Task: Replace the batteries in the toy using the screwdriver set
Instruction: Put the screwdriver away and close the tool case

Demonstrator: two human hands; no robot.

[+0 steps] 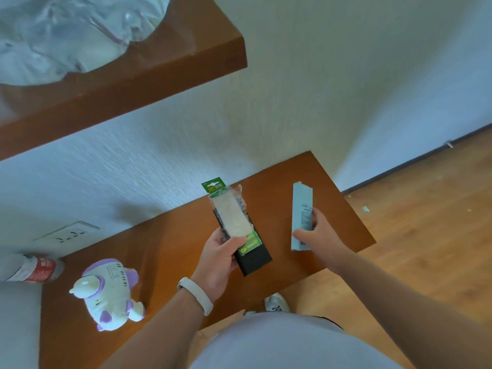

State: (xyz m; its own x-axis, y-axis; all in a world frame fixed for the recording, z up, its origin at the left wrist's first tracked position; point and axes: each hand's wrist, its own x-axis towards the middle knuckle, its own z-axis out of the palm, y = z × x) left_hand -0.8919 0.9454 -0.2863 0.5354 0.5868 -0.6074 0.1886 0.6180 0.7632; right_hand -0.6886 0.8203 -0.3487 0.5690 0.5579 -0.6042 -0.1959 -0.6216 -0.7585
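Notably, toy (pixel 110 294) lies lower left, nearest left hand (pixel 219 258), whose fingers grip battery pack (pixel 234 219); right hand (pixel 319 235) clasps white box (pixel 302 209).

Bare shelf (pixel 170 243) between toy (pixel 109 294) and black case (pixel 253 259) — passable.

Bottle (pixel 32 267) cut off at left edge; black case (pixel 253 259) partly hidden under battery pack (pixel 233 217).
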